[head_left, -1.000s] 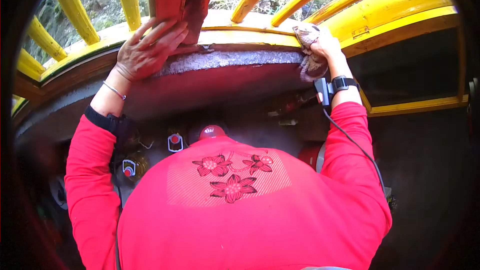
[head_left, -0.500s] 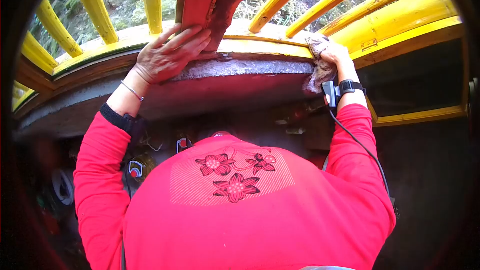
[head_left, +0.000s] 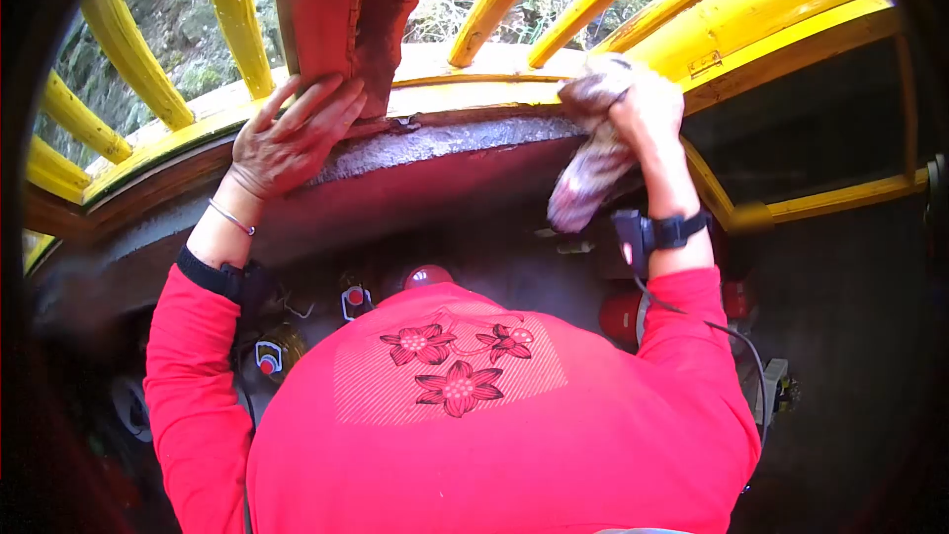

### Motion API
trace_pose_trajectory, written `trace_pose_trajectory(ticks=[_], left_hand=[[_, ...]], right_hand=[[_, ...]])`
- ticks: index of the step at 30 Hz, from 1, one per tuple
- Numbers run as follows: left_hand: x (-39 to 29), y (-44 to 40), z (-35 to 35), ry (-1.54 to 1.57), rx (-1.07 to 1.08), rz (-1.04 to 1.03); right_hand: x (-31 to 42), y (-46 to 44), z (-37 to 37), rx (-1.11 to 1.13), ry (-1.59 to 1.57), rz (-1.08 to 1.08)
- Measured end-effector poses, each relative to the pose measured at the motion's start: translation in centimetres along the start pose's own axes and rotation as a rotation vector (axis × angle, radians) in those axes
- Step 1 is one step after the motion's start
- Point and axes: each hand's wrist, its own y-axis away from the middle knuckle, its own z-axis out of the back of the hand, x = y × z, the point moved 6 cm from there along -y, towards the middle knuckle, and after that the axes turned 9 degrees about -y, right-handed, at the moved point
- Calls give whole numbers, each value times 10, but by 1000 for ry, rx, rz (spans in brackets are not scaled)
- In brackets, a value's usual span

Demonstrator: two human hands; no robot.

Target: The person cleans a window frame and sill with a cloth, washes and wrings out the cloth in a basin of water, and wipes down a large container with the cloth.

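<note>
Bunched in my right hand (head_left: 647, 114), gripped by closed fingers, the cloth (head_left: 596, 153) hung at the yellow ledge (head_left: 474, 96), below the slats. My left hand (head_left: 297, 138) held nothing, lying flat with fingers extended against the red post (head_left: 331, 30).
</note>
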Motion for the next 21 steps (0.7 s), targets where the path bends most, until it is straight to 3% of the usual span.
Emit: trace_pose_trajectory(ticks=[2, 3, 6, 7, 10, 12, 13, 14, 15, 20, 21], left_hand=[[0, 0, 1, -5, 9, 9], [0, -2, 3, 13, 24, 25], [0, 1, -1, 17, 25, 7], [-1, 1, 0, 13, 20, 8], [-1, -2, 2, -3, 8, 5], [-3, -2, 2, -7, 8, 2], [-3, -2, 2, -12, 10, 0], [-3, -3, 2, -20, 10, -6], [-3, -3, 3, -27, 9, -11], [-2, -4, 2, 8, 21, 9], [-2, -5, 2, 14, 24, 11]], right_hand=[[-33, -26, -31, 91, -117, -71], [-65, -48, -92, 80, -456, 175], [-49, -43, -100, 158, -450, 116], [-50, -35, -97, 207, -387, -57], [-7, 0, -59, 203, -411, -45], [37, 21, -28, -87, -587, 226], [55, 22, -38, -55, -557, 224], [92, 33, -6, 0, -793, 322], [113, 36, -4, -213, -831, 523], [208, 51, 13, -219, -765, 847], [212, 38, 6, -27, -762, 867]])
